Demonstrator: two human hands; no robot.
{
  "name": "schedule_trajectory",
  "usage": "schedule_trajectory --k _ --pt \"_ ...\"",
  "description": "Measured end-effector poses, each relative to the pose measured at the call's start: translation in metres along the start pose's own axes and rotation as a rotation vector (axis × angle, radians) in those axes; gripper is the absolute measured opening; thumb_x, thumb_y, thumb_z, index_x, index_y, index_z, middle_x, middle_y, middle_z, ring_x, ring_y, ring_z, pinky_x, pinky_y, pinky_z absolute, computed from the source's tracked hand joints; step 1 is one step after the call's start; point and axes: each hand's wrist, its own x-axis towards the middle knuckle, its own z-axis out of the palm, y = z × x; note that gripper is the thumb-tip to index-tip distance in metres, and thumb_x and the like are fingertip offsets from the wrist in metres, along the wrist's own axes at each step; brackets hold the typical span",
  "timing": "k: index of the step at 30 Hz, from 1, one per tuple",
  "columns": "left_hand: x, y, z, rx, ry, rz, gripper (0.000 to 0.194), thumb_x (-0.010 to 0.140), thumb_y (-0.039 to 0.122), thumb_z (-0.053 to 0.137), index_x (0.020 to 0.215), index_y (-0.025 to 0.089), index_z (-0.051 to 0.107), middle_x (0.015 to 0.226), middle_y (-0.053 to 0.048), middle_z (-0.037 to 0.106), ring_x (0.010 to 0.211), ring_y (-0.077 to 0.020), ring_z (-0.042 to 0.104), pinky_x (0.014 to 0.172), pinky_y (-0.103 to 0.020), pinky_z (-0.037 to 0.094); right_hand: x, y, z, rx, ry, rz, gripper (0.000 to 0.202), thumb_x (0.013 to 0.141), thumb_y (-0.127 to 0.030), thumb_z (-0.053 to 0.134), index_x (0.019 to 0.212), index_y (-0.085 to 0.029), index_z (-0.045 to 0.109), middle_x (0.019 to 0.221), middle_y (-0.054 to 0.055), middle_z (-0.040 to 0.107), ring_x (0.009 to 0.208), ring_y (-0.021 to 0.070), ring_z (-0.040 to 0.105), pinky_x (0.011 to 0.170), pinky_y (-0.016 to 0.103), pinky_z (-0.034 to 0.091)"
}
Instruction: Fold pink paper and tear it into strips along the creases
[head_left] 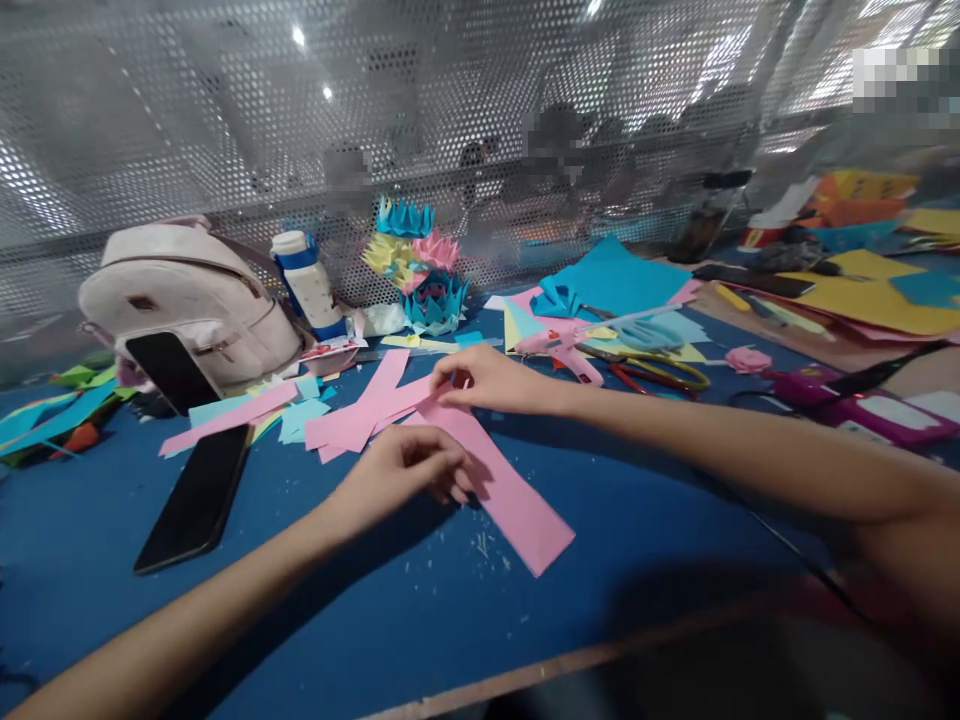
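A long pink paper strip (517, 500) slants across the blue table. My right hand (491, 380) is closed in a pinch at its far end. Beside the strip's left edge is my left hand (405, 465), its fingers loosely bent and apart with nothing visible between them; whether the fingertips touch the paper I cannot tell. More pink paper strips (356, 415) lie crossed in a loose pile just beyond my hands. Behind my right hand rests a pink glue gun (562, 345).
Two dark phones (196, 495) (171, 370), a pale backpack (195, 300) and a white-blue bottle (306, 285) are at left. Folded paper flowers (420, 265) stand against the perforated metal panel. Scissors (660, 372), blue paper (619, 275) and a purple tool (862, 405) lie at right.
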Motion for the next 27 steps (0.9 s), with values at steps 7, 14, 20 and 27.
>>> schedule_trajectory --k 7,14,20,27 --pt "-0.001 0.0 -0.049 0.622 0.64 0.379 0.023 0.08 0.025 0.074 0.09 0.019 0.054 0.084 0.002 0.054 0.067 -0.0109 0.047 0.06 -0.023 0.04 -0.008 0.002 0.011 0.189 0.281 -0.135 0.006 0.083 -0.013 0.059 0.083 -0.016 0.065 0.086 0.003 0.068 0.082 0.0134 0.062 0.069 0.025 0.047" --pt "-0.013 -0.019 -0.039 0.92 0.303 0.529 0.01 0.092 0.014 0.059 0.101 0.018 0.06 0.099 -0.006 0.063 0.092 -0.0173 0.059 0.077 -0.029 0.049 -0.04 -0.005 0.026 -0.145 0.064 -0.339 0.012 0.093 -0.015 0.054 0.091 -0.017 0.066 0.092 0.005 0.067 0.092 0.0152 0.058 0.081 0.03 0.045" --pt "-0.037 -0.041 -0.034 1.129 0.122 0.724 0.023 0.1 0.013 0.044 0.112 0.013 0.064 0.115 -0.011 0.07 0.109 -0.0223 0.063 0.091 -0.038 0.048 -0.065 -0.006 0.045 -0.315 -0.079 -0.444 0.02 0.098 -0.022 0.048 0.095 -0.017 0.068 0.095 0.005 0.069 0.082 0.0141 0.058 0.069 0.026 0.043" --pt "-0.044 -0.048 -0.038 1.131 -0.015 0.687 0.034 0.103 0.014 0.037 0.123 0.014 0.063 0.129 -0.007 0.066 0.122 -0.0213 0.058 0.112 -0.042 0.036 -0.066 -0.002 0.048 -0.343 -0.137 -0.573 0.029 0.101 -0.013 0.038 0.109 -0.016 0.066 0.102 0.004 0.071 0.094 0.0126 0.062 0.08 0.027 0.047"
